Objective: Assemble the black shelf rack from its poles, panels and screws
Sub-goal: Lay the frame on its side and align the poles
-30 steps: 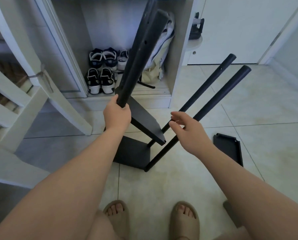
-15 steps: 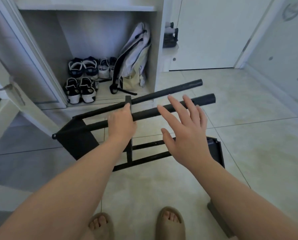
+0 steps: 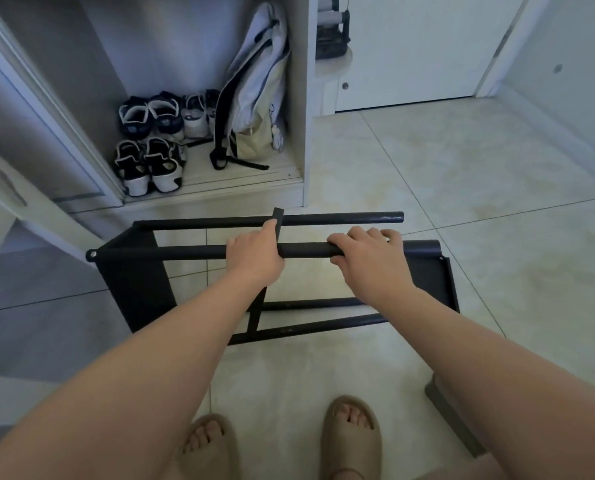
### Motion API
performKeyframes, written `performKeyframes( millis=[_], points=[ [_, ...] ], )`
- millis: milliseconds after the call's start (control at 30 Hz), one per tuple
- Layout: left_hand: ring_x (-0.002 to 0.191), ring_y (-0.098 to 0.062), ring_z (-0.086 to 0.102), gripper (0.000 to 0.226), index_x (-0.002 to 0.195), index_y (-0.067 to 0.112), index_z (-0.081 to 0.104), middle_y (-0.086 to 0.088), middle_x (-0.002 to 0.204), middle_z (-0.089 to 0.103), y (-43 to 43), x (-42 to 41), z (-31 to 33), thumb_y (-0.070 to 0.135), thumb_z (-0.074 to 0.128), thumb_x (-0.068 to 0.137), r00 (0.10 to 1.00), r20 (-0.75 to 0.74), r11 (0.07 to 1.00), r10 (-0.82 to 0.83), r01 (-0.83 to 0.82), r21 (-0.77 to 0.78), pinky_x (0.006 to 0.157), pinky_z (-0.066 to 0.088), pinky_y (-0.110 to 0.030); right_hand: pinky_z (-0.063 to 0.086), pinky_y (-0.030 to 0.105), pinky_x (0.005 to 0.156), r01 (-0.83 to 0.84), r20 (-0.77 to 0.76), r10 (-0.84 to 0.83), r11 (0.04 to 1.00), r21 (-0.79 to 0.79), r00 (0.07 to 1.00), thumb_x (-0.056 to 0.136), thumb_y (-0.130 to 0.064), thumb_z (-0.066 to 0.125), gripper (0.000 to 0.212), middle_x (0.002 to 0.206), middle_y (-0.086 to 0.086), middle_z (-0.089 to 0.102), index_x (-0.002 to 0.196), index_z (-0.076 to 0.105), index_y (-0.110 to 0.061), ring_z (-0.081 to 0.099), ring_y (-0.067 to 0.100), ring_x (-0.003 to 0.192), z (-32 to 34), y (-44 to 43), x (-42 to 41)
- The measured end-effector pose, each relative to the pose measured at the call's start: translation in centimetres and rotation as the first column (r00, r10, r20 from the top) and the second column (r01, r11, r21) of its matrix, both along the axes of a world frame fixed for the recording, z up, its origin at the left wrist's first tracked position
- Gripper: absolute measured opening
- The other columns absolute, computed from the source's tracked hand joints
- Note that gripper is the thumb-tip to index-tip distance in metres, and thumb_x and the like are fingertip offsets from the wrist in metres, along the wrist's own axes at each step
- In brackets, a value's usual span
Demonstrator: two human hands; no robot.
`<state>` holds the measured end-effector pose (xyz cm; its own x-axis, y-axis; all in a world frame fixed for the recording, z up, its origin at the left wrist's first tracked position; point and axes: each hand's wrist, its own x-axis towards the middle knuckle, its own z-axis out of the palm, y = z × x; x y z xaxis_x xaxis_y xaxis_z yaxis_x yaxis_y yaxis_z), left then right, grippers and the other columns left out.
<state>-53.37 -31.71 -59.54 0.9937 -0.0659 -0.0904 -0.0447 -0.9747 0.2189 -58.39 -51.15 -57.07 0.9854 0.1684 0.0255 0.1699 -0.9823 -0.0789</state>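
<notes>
The partly built black shelf rack lies on its side on the tiled floor, its poles running left to right. One end panel is fixed at the left; a second panel crosses the poles in the middle. My left hand grips the near upper pole right at that middle panel. My right hand grips the same pole further right. A loose black panel lies flat on the floor under the poles' free right ends. The far upper pole runs parallel behind my hands.
An open white cabinet with several shoes and a backpack stands just behind the rack. A white door is at the back right. A grey object lies by my right leg. My feet in sandals stand below.
The rack went from standing tilted upright to lying on its side. My right hand, open above the poles half a second ago, now grips the near upper pole.
</notes>
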Motion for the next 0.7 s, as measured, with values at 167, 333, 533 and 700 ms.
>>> performKeyframes(
  millis=[167, 333, 533, 700],
  points=[
    [0.129, -0.028, 0.046, 0.096, 0.155, 0.019, 0.029, -0.007, 0.151, 0.043, 2.1, 2.8, 2.1, 0.035, 0.077, 0.073, 0.852, -0.523, 0.924, 0.008, -0.206, -0.321, 0.104, 0.042, -0.042, 0.029, 0.045, 0.105, 0.006, -0.040, -0.004, 0.999, 0.052, 0.999, 0.106, -0.037, 0.047, 0.026, 0.115, -0.007, 0.057, 0.131, 0.054, -0.035, 0.053, 0.022, 0.106, -0.8, -0.4, 0.3],
    [0.084, -0.019, 0.053, 0.045, 0.104, 0.011, 0.055, -0.005, 0.101, 0.058, 2.0, 4.1, 0.6, 0.051, 0.066, 0.087, 0.845, -0.527, 0.905, 0.095, -0.294, -0.307, 0.070, 0.040, -0.035, 0.031, 0.050, 0.106, 0.030, -0.171, -0.014, 0.995, 0.093, 0.985, 0.104, -0.033, 0.052, 0.026, 0.114, -0.007, 0.056, 0.130, 0.056, -0.035, 0.052, 0.022, 0.110, -1.8, -1.2, 0.5],
    [0.090, -0.022, 0.059, 0.037, 0.095, 0.013, 0.069, -0.002, 0.097, 0.067, 1.7, 4.1, -2.0, 0.050, 0.066, 0.091, 0.788, -0.614, 0.910, 0.028, -0.274, -0.310, 0.083, 0.044, -0.037, 0.033, 0.052, 0.108, 0.075, -0.328, -0.043, 0.993, 0.086, 0.944, 0.102, -0.030, 0.056, 0.026, 0.110, -0.008, 0.051, 0.128, 0.057, -0.034, 0.049, 0.021, 0.103, -3.4, -2.7, 0.7],
    [0.087, -0.020, 0.060, 0.036, 0.103, 0.011, 0.073, -0.003, 0.096, 0.072, 2.2, 4.0, -3.0, 0.045, 0.070, 0.090, 0.773, -0.633, 0.864, -0.042, -0.290, -0.411, 0.080, 0.042, -0.035, 0.032, 0.052, 0.109, 0.051, -0.348, -0.032, 0.998, 0.045, 0.937, 0.104, -0.034, 0.054, 0.029, 0.113, -0.005, 0.052, 0.132, 0.057, -0.036, 0.051, 0.022, 0.105, -3.9, -2.9, 1.1]
  ],
)
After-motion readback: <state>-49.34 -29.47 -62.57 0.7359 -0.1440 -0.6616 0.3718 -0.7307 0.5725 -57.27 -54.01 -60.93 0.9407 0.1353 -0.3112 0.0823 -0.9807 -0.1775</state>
